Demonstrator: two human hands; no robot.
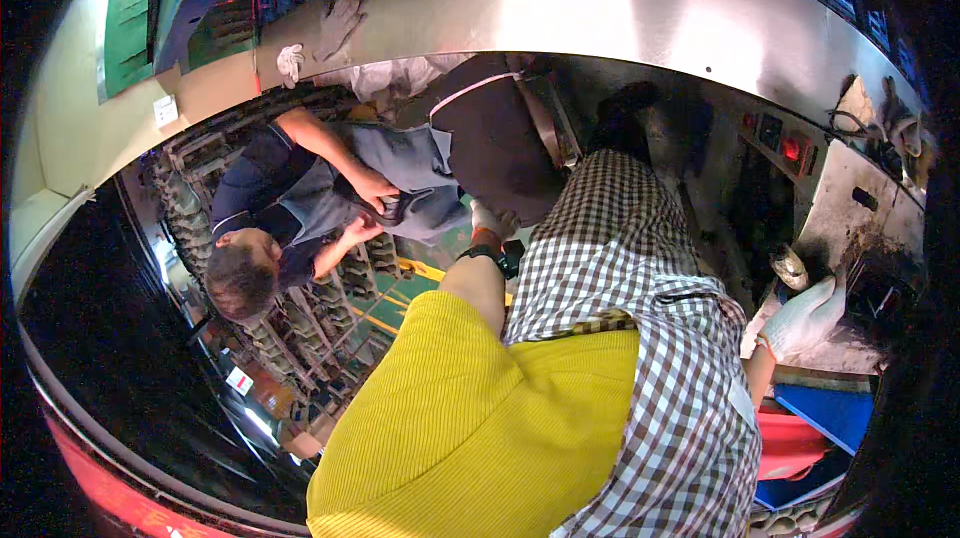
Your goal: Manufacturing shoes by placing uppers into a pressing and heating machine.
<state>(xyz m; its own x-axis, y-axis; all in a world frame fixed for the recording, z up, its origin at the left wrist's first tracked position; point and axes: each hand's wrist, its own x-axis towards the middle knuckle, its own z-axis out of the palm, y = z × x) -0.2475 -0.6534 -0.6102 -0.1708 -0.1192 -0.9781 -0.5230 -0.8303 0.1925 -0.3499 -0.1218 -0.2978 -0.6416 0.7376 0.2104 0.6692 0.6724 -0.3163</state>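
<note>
My right hand [805, 321], in a white knit glove, is stretched out flat at the right, over a worn, dirt-stained metal surface [845, 203]. Just beyond its fingers sits a small shiny, rounded piece [789, 267] whose kind I cannot make out. Nothing shows in that hand. My left hand [490, 222], gloved in white with an orange cuff, hangs low beside a dark brown cloth-like shape [500, 153]. Its fingers are partly hidden, so what it holds, if anything, cannot be told. A black watch [510, 256] is on the left wrist. A checked apron [610, 238] covers my front.
On the left a co-worker [300, 198] in a denim apron handles a dark object [392, 206]. Behind them stand racks [180, 203] of shoe-shaped pieces. A curved metal ledge [450, 13] with a grey glove [341, 23] runs across the far side. Blue and red bins [790, 443] stand lower right.
</note>
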